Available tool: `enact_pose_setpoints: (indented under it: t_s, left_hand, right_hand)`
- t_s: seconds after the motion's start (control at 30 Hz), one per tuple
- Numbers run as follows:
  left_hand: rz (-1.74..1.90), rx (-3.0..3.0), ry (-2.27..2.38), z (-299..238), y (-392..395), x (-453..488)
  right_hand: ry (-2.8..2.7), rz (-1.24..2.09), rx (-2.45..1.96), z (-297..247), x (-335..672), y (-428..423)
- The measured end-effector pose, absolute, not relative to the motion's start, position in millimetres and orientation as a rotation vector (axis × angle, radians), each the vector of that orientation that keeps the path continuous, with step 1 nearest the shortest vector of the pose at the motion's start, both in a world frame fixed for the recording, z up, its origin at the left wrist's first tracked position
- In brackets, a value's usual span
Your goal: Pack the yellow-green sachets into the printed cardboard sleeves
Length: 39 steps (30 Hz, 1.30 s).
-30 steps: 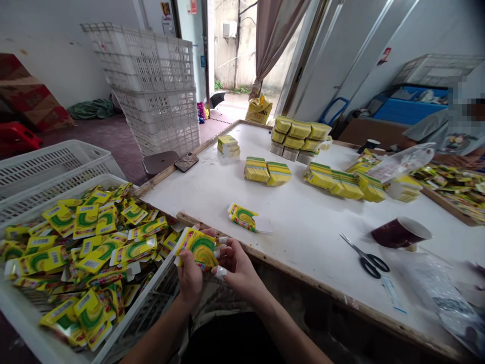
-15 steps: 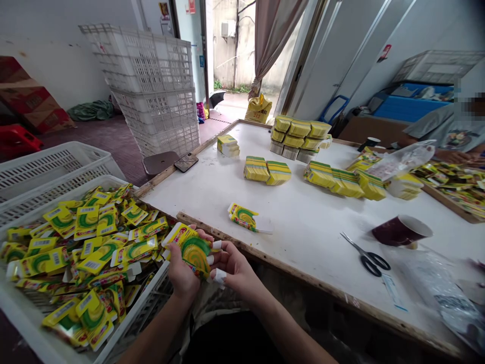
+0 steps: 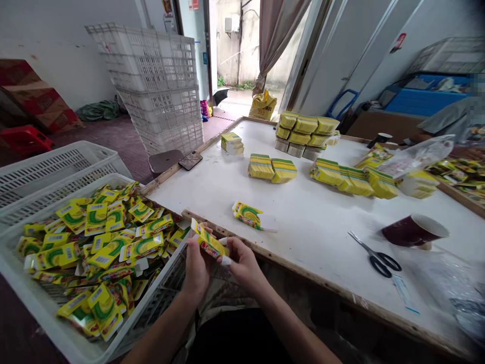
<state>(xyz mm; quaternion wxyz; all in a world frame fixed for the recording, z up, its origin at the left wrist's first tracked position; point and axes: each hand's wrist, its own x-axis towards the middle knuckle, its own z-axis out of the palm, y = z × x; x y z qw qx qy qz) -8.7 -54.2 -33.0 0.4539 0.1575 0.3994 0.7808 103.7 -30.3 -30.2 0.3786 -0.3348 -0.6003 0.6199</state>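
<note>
Between my two hands, just off the table's near edge, is a small yellow crayon box [image 3: 210, 243], tilted, with a narrow printed side turned up and a white flap at its left end. My left hand [image 3: 197, 270] is closed round the left end. My right hand [image 3: 241, 263], with white tape on its fingertips, grips the right end. On the table ahead lies another yellow-green box [image 3: 248, 214] with a white part sticking out to its right. To the left, a white plastic crate [image 3: 131, 316] holds many similar boxes [image 3: 96, 217] in a loose heap.
Bundled yellow cartons [image 3: 273, 169] stand in rows and a stack on the white table [image 3: 303, 222]. Scissors [image 3: 379, 258], a dark cup [image 3: 415, 230] and plastic bags lie right. A phone [image 3: 190, 160] rests at the left edge. Tall crates [image 3: 159, 96] stand behind; a person sits at far right.
The crayon box has turned from its broad swirl-printed face to its narrow side. Both hands have shifted slightly right in view, and the whole view has swung a little left.
</note>
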Motion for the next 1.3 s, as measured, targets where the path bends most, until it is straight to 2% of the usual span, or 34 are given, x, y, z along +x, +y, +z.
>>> enact_pose_setpoints:
  t_s: [0.27, 0.33, 0.4, 0.5, 0.57, 0.63, 0.73, 0.8, 0.9, 0.97, 1.1, 1.3]
  left_hand:
    - [1.801, 0.580, 1.146, -35.4, -50.5, -22.4]
    - [1.815, 0.781, 1.211, -25.7, -52.8, -35.3]
    - [1.781, 1.101, 1.328, -13.6, -56.5, -48.6]
    - [1.438, 1.507, 1.553, -2.2, -62.4, -57.9]
    - [1.105, 1.634, 1.597, -2.2, -65.2, -54.1]
    - [0.885, 1.657, 1.547, -6.2, -66.4, -45.5]
    - [0.818, 1.673, 1.557, -12.5, -66.2, -33.0]
    - [0.851, 1.721, 1.624, -15.7, -65.9, -27.7]
    - [0.901, 1.802, 1.685, -19.9, -67.5, -23.2]
    - [0.920, 1.865, 1.704, -22.2, -69.8, -20.9]
    - [0.962, 2.019, 1.579, -23.1, -73.1, -15.5]
    - [1.009, 2.005, 1.492, -22.4, -71.2, -12.5]
  right_hand:
    - [-1.768, 1.101, -0.967, -29.2, 128.6, -11.7]
    - [-1.818, 0.979, -0.976, -25.6, 137.6, -6.8]
    - [-1.942, 0.715, -0.971, -20.4, 144.7, -3.3]
    - [-2.156, 0.293, -0.811, -13.1, 147.2, -4.8]
    - [-2.236, 0.236, -0.655, -10.8, 144.4, -10.0]
    - [-2.223, 0.288, -0.615, -11.3, 141.3, -15.2]
    - [-1.933, 0.516, -0.833, -14.3, 139.0, -19.1]
    - [-1.687, 0.865, -0.933, -14.7, 137.0, -19.9]
    - [-1.357, 1.581, -0.853, -11.0, 131.2, -22.7]
    - [-1.167, 1.875, -0.791, -7.5, 126.8, -26.0]
    - [-1.097, 1.938, -0.783, -5.2, 122.9, -30.2]
    - [-1.368, 1.677, -0.892, -17.4, 130.9, -29.3]
